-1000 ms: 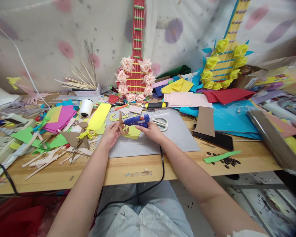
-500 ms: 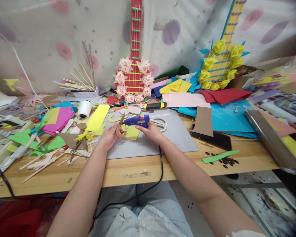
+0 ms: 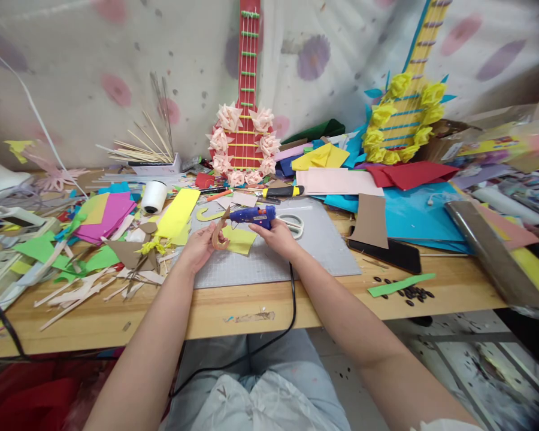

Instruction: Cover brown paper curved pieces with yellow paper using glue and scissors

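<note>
The right hand [image 3: 278,236] has its grip wrapped around a blue plastic glue gun [image 3: 254,216] with a bit of red on top. The left hand [image 3: 200,244] has its grip closed too, with the fingers pinching a thin, curled brown strip that looks like foam or paper [image 3: 219,236].

The gun lies sideways, its long body running left to right, and its nose points left at the strip. The strip stands up on a slant in front of the nose, with its low end bent in a curl. The left hand is the nearer one to it. The nose is right by the strip, but I cannot tell if they touch.

A small pale label sits on the gun's side, but its words are too tiny to read. I can't read any other writing either.

Under the hands is a flat yellow piece [image 3: 240,240], lying on a grey cutting mat with thin lines [image 3: 327,260]. White-handled scissors [image 3: 295,225] lie just beside the right hand. A black cord [image 3: 294,299] hangs down from the gun, over the edge of the wooden table [image 3: 336,311]. Farther back stands a red toy guitar with pale pink flowers [image 3: 246,143].
</note>
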Available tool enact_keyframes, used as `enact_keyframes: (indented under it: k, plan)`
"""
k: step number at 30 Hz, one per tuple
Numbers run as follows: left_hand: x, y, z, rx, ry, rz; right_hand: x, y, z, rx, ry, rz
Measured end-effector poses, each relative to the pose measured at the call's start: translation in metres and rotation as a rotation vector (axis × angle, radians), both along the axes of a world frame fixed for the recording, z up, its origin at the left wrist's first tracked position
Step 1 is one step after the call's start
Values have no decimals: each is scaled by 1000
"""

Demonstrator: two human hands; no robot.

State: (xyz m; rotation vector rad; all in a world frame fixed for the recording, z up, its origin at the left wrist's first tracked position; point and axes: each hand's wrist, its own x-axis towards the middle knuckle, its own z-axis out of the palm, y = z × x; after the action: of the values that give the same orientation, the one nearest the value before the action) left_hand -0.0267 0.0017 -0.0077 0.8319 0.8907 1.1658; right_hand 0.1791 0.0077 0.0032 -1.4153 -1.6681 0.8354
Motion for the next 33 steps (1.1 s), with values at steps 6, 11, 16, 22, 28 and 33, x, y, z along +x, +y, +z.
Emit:
enact_keyframes:
  k: [6, 11, 16, 22, 28, 33]
  plan:
    - [1, -1, 3, -21, 24, 14, 2, 1, 2, 15, -6, -44]
    - [2, -1, 5, -25, 38, 4, 5, 5, 1, 6, -16, -82]
    - [1, -1, 5, -34, 48, -12, 8, 9, -3, 37, -1, -105]
    - [1, -2, 5, -43, 64, -5, 11, 10, -3, 6, -31, -143]
    - [-1, 0, 2, -34, 67, -18, 12, 11, -4, 5, -36, -151]
    - [-1, 0, 2, -40, 57, -11, 12, 8, -2, 17, -23, -108]
